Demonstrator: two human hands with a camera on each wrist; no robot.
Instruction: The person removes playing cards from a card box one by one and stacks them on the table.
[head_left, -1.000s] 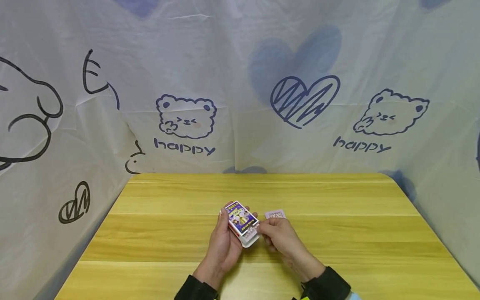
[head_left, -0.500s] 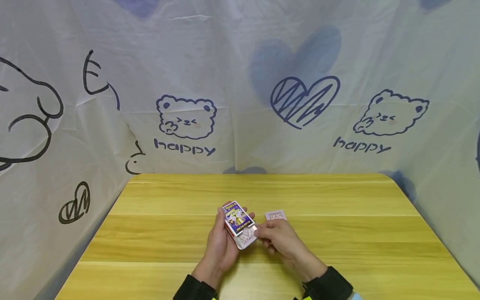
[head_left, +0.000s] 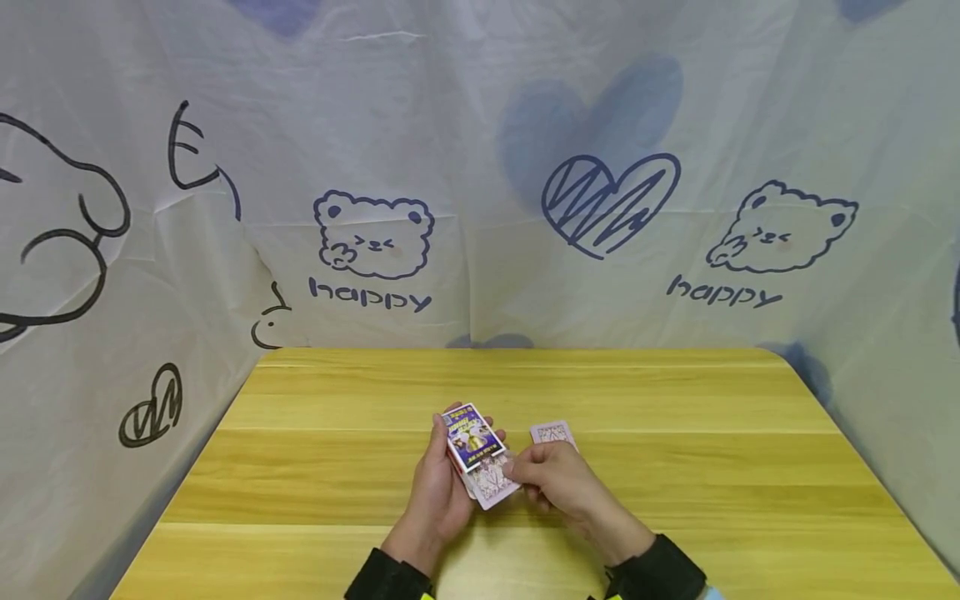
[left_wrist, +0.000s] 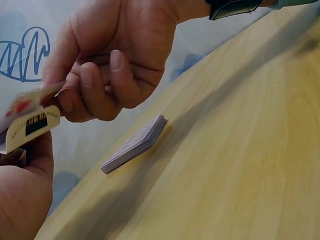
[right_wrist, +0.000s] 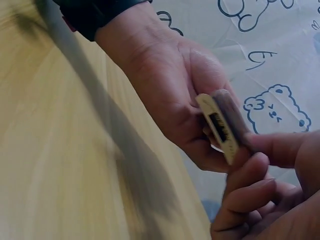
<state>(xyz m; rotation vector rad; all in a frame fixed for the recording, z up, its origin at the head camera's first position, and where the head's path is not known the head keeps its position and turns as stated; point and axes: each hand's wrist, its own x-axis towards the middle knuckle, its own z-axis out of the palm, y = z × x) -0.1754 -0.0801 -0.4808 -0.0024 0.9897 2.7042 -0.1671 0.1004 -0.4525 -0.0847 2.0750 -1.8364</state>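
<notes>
In the head view my left hand (head_left: 441, 490) grips a playing card box (head_left: 472, 435) with a purple front and yellow lettering, tilted over the table. Patterned playing cards (head_left: 491, 485) stick out of the box's near end, and the thumb and forefinger of my right hand (head_left: 564, 482) pinch their edge. The box's pale end flap (left_wrist: 34, 129) shows in the left wrist view, just below the cards. A neat stack of playing cards (left_wrist: 134, 146) lies on the table under my right hand, which partly hides it in the head view.
The wooden table (head_left: 337, 467) stretches out on all sides of the hands. Behind it and at both sides hang white sheets (head_left: 480, 283) with drawn bears, hearts and the word "happy".
The cards have slid farther out of the box's near end, pulled by the right hand. The left hand with the box has shifted slightly left. The stack on the table has stayed put.
</notes>
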